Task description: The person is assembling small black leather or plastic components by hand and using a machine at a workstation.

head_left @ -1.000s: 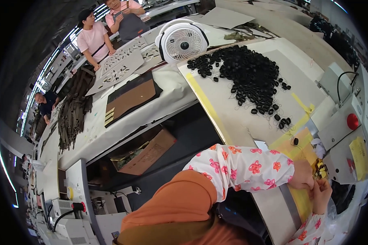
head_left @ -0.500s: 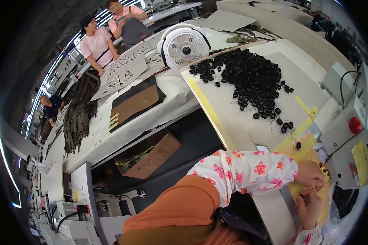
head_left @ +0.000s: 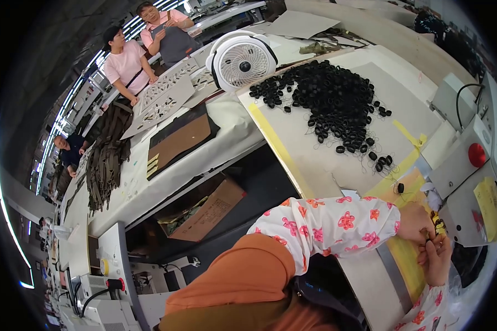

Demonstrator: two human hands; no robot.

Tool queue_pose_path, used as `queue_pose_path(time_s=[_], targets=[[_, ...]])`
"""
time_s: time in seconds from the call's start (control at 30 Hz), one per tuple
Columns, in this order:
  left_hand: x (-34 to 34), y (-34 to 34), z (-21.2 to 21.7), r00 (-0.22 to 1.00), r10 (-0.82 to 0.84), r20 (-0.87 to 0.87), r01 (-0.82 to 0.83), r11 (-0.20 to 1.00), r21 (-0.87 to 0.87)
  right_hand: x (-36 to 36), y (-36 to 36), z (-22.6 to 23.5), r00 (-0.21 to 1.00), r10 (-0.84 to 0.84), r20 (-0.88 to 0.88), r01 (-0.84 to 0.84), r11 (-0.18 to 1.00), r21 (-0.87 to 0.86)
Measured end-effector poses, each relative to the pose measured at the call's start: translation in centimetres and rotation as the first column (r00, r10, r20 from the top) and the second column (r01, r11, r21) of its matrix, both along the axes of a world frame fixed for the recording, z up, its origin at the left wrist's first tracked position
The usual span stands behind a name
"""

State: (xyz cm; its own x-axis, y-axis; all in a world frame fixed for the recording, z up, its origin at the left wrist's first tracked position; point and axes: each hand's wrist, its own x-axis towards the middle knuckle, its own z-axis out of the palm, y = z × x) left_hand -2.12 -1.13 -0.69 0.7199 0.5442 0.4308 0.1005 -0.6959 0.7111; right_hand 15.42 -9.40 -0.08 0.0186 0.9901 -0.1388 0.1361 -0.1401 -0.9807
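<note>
My left hand (head_left: 416,222) reaches across to the sewing machine's front, its fingers pinched. Just below it, my right hand (head_left: 437,259) has its fingers drawn together, the tips meeting those of the left. Whatever lies between the fingertips is too small and covered to make out. Beside the hands is a black and yellow part of the machine (head_left: 438,223). A single small black loop (head_left: 400,188) rests on the yellow-taped surface (head_left: 410,182) just beyond my left hand. Farther off, a big heap of black loops (head_left: 337,99) with loose threads is spread over the pale board.
A grey machine body with a red button (head_left: 476,155) stands at the right. Behind the board is a white fan (head_left: 244,65). Brown straps (head_left: 109,151) hang over the table at left, and a cardboard box (head_left: 207,212) sits below. Two people stand across the table.
My right hand has moved up and toward the machine, meeting the left. A small black loop that showed at its fingers is now hidden. The view has shifted slightly.
</note>
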Motion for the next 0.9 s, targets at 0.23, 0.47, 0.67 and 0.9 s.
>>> queue_pose_path(time_s=[0.23,0.47,0.67,0.9], targets=[[-0.6,1.0,0.0,0.995,0.075,-0.065,-0.078,0.995,-0.057,-2.3,1.0,1.6,0.995,-0.035,0.091,0.039,0.998,-0.044],[1.5,1.4,0.5,0.975,0.166,-0.145,-0.172,0.984,-0.034,-1.6,0.9,0.5,0.789,-0.391,0.474,0.098,0.841,0.531],[2.4,0.4,1.2,0.935,0.186,-0.303,-0.251,0.948,-0.195,-1.3,0.2,0.6,0.794,-0.43,0.429,0.171,0.836,0.522],[1.8,0.7,1.0,0.953,0.175,-0.249,-0.26,0.892,-0.37,-1.7,0.6,0.5,0.774,-0.453,0.444,0.193,0.835,0.515]])
